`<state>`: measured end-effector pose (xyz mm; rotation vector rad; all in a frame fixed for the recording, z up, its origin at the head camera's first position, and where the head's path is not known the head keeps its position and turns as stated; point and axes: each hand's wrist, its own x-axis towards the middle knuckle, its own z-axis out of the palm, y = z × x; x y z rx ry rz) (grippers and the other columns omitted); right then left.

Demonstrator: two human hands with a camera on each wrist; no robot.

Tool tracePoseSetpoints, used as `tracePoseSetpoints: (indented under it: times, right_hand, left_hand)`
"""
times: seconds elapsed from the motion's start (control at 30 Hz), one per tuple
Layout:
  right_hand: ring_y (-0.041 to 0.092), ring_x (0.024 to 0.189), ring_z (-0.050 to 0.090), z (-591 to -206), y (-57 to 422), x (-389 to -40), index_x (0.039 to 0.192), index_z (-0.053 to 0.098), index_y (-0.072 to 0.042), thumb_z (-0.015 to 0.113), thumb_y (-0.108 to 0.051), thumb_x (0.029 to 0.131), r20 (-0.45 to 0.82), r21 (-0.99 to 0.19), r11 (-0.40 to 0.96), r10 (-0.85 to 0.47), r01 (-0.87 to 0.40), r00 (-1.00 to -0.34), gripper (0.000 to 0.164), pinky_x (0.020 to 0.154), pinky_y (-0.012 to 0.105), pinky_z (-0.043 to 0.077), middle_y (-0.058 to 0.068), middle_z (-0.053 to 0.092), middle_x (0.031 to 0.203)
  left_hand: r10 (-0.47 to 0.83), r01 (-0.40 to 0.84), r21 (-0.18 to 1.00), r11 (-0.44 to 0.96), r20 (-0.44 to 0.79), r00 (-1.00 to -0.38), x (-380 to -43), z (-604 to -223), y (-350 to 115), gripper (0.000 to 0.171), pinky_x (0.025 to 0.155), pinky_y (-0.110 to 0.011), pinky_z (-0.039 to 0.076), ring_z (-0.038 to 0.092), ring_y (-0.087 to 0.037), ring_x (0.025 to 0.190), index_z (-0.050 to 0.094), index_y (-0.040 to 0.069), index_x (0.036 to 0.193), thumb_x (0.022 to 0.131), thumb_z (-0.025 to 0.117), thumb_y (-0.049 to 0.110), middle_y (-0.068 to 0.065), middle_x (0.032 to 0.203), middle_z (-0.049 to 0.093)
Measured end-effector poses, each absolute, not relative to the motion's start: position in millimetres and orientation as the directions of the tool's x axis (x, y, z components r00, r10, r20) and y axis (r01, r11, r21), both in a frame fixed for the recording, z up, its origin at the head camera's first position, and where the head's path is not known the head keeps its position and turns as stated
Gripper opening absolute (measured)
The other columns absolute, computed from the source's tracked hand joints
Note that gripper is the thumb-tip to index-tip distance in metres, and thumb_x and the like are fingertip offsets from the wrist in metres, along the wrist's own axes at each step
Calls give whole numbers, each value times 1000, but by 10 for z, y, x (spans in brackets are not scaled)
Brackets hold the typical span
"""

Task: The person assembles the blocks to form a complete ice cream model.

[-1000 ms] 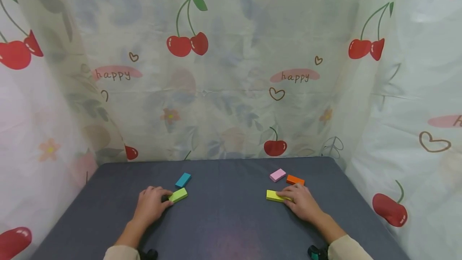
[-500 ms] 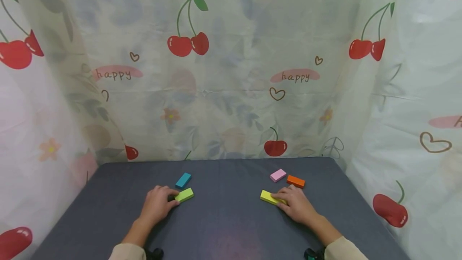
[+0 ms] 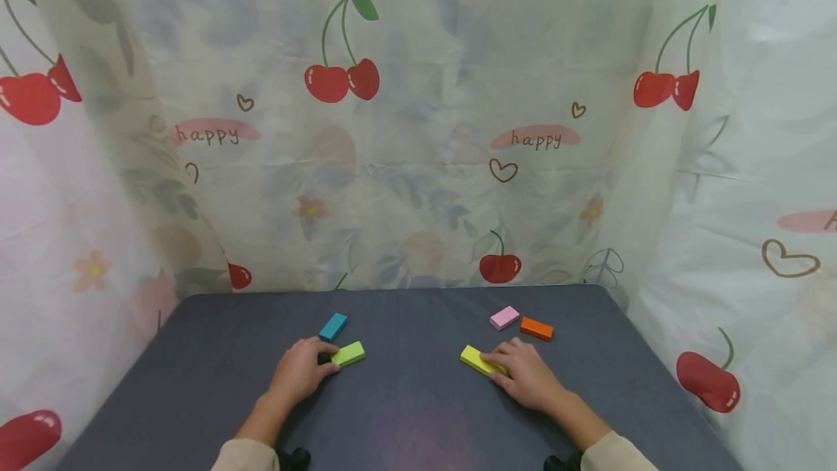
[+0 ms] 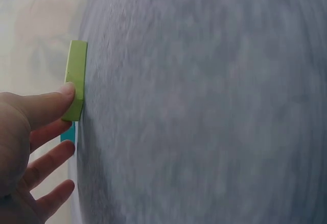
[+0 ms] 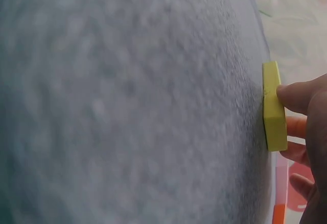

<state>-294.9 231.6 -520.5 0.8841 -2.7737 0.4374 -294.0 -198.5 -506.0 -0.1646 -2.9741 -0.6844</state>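
Note:
My left hand pinches the near end of a lime-green rectangular block between thumb and fingers. In the left wrist view the thumb lies on the face of this green block, low against the cloth. On the right side, my right hand grips a yellow block by its right end. The right wrist view shows the thumb on the yellow block with fingertips behind it. Both blocks lie at table level, pointing toward each other, with a gap between them.
A blue block lies just behind the left hand. Behind the right hand are a pink block and an orange block, close together. A dark cloth covers the table; a cherry-print curtain surrounds its back and sides.
The left hand has moved right with the green block, and the right hand left with the yellow block, narrowing the gap. The yellow block has turned slightly. Blue, pink and orange blocks stay put.

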Motion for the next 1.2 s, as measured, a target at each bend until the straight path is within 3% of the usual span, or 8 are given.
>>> tracePoseSetpoints:
  times: [0.63, 1.2]
  right_hand:
    - [12, 88, 46, -5180, 2171, -2864, 123, 70, -16, 70, -27, 89, 284, -220, 745, -569, -630, -772, 35, 80, 41, 38, -6, 63, 101]
    - [10, 89, 44, -5169, 2051, -2816, 126, 68, -18, 69, -35, 90, 217, -262, 753, -563, -603, -797, 40, 82, 40, 38, -9, 62, 103]
  left_hand:
    - [75, 118, 461, 879, 111, -991, -2957, -5105, -1746, 29, 83, -50, 47, 60, -25, 100, 76, 18, 106, 78, 83, 22, 3, 100, 66]
    - [107, 162, 455, 876, 144, -984, -2940, -5111, -1662, 29, 79, -47, 47, 60, -22, 94, 77, 18, 105, 77, 83, 23, 4, 96, 65]
